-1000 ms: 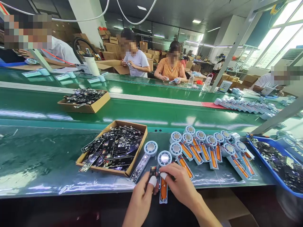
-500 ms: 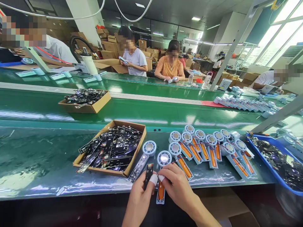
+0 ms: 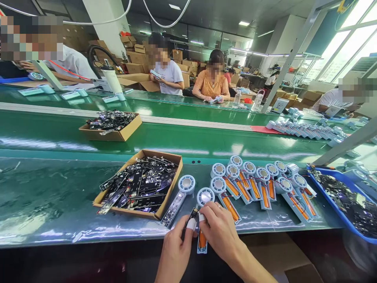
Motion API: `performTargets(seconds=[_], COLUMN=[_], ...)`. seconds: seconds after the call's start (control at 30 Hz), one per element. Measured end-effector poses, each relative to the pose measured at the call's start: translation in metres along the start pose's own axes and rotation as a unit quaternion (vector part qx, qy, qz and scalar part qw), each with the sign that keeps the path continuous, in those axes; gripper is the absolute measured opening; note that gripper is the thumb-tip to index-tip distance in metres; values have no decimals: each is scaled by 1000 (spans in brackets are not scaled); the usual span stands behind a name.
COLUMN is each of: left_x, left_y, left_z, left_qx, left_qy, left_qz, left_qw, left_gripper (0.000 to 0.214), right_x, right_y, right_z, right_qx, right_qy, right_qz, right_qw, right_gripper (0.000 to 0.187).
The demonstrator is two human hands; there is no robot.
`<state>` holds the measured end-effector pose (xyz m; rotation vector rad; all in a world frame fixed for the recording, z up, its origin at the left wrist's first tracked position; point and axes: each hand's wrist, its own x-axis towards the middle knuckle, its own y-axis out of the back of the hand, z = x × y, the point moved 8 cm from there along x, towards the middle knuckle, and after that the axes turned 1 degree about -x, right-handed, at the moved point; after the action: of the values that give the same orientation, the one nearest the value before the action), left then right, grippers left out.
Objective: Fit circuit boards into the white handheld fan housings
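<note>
My left hand (image 3: 176, 251), with a white cot on one fingertip, pinches a small black circuit board (image 3: 192, 214) at the table's near edge. My right hand (image 3: 218, 232), also with a white fingertip cot, is closed on the same board and rests over a handheld fan shell (image 3: 202, 220) with a round white head and an orange battery. A cardboard box of black circuit boards (image 3: 140, 184) sits just left of my hands. Another fan shell with a board fitted (image 3: 179, 197) lies beside the box.
A row of several open fan shells with orange batteries (image 3: 262, 184) lies to the right. A blue tray of parts (image 3: 344, 200) stands at far right. A second box of boards (image 3: 112, 125) rides the green conveyor. Other people work across the line.
My hands have drawn closer together and the black board has tipped in over the fan shell's handle. The far box on the conveyor has drifted to the right.
</note>
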<state>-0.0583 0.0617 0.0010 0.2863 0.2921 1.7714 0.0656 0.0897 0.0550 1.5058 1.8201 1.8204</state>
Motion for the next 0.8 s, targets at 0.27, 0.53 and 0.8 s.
performTargets(seconds=[0.27, 0.53, 0.8], left_x=[-15, -15, 0], left_y=[5, 14, 19], left_z=[29, 30, 36], left_qx=[156, 161, 93], left_qy=[-247, -305, -278], left_qz=[96, 49, -31], left_qw=[952, 937, 956], left_gripper=[30, 27, 27], right_x=[6, 9, 11], right_y=[2, -1, 2], right_z=[-14, 4, 25], right_qx=[-51, 132, 267], right_qy=[18, -32, -68], right_qz=[-5, -84, -145], right_qw=[999, 987, 950], right_gripper=[24, 18, 22])
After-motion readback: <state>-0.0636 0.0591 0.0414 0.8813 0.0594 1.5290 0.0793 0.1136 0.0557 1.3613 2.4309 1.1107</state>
